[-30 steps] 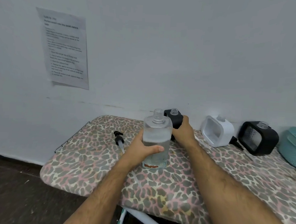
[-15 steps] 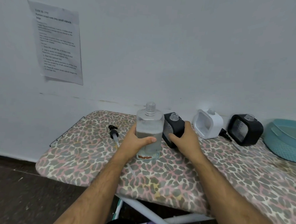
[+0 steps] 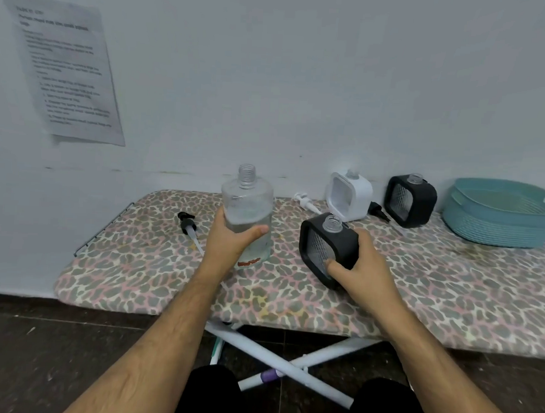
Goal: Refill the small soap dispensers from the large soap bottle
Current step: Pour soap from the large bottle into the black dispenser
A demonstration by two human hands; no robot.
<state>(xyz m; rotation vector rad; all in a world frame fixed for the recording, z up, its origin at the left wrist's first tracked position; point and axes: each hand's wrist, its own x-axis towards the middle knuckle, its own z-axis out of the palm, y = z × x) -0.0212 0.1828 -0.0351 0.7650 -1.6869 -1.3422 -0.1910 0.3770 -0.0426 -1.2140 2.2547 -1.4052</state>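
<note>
Leopard-print board point(image 3: 154, 272) against pale wall point(image 3: 303, 81); left hand point(image 3: 228, 245) grips bottle point(image 3: 247, 211), right hand point(image 3: 362, 271) seemingly clasps black dispenser point(image 3: 342, 241)

The large soap bottle point(image 3: 247, 217) is clear plastic, uncapped, with a threaded neck, tilted slightly and partly filled with clear liquid; a reddish mark sits near its base. Just to its right a small black dispenser point(image 3: 329, 248) with a mesh-patterned window stands uncapped, tipped a little. Farther back near the wall stand a white dispenser point(image 3: 350, 194) and a second black dispenser point(image 3: 412, 201), both uncapped and upright, side by side but apart.
</note>
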